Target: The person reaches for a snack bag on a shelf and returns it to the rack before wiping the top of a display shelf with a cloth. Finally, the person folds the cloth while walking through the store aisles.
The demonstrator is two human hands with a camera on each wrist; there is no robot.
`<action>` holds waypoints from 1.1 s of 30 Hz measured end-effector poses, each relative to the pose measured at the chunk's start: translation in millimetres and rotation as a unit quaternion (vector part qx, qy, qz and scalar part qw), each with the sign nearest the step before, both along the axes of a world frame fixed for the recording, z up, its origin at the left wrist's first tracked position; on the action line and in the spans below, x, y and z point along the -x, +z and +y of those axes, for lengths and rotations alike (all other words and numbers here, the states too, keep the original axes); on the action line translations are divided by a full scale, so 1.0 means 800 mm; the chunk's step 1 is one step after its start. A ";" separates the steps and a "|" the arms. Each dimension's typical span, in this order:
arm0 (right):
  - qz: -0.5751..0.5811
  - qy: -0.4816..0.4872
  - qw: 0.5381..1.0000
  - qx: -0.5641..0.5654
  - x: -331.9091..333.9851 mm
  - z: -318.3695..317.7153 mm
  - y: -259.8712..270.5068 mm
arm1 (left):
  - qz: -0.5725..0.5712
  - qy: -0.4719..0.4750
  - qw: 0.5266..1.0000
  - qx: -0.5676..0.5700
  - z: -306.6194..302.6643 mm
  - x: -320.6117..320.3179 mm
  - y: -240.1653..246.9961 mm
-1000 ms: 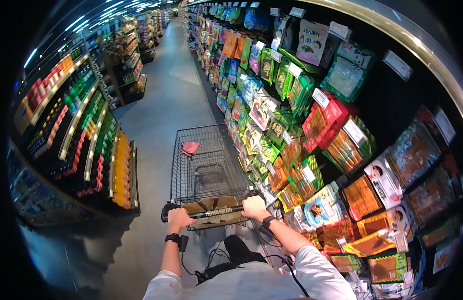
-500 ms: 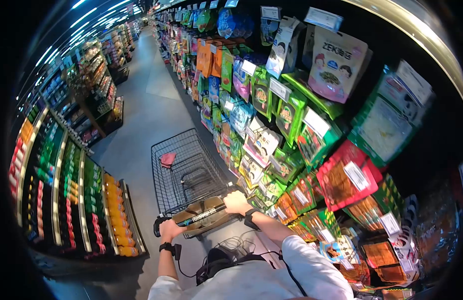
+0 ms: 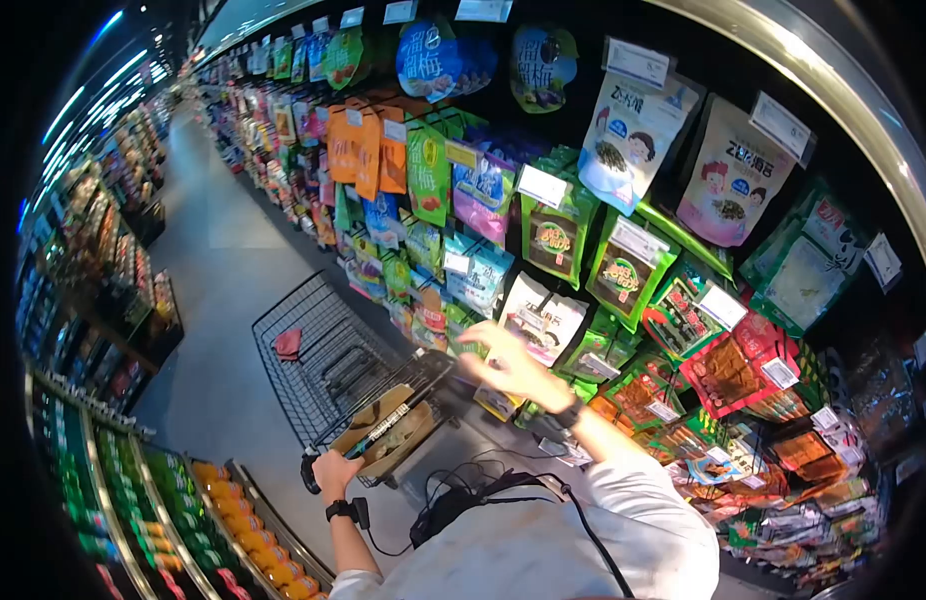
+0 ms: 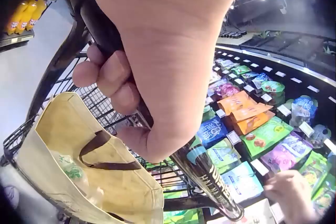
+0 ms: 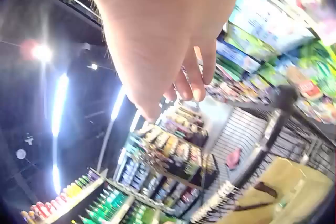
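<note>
My left hand grips the left end of the shopping cart's handle, fingers wrapped round the dark bar. Off the handle, my right hand is raised past the bar's right end, with spread, slightly bent fingers holding nothing. In the head view it overlaps the lower part of a white snack packet hanging on the rack. Green packets and a light blue one hang around it. Just in front of the handle, inside the cart, stands a tan bag with dark straps.
A pink cloth lies toward the cart's far end. Hanging packets with white price tags line the right side, including orange bags. Shelves of orange bottles and green bottles stand at left. The grey aisle floor stretches ahead.
My right hand has let go of the cart handle and moved up toward the hanging packets. The view has turned right, and the cart appears angled further left. My left hand stays on the handle.
</note>
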State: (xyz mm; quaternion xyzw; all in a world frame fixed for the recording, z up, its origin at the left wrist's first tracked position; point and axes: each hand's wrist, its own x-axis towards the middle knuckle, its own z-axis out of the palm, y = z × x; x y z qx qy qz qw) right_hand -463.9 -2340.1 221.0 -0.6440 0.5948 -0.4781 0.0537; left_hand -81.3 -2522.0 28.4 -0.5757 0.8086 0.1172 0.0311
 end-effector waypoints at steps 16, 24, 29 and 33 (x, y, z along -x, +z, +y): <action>0.250 -0.478 0.829 0.150 0.157 0.011 0.254 | -0.012 0.013 1.000 0.009 -0.169 0.000 0.009; 0.297 -0.514 0.797 0.110 0.185 -0.001 0.243 | -0.017 0.028 0.999 -0.001 -0.185 0.003 0.002; 0.253 -0.566 0.763 0.185 0.160 0.016 0.240 | -0.026 0.033 0.999 -0.011 -0.182 0.005 0.006; 0.171 -0.607 0.762 0.145 0.159 0.053 0.239 | -0.034 0.038 0.998 -0.021 -0.183 0.006 0.001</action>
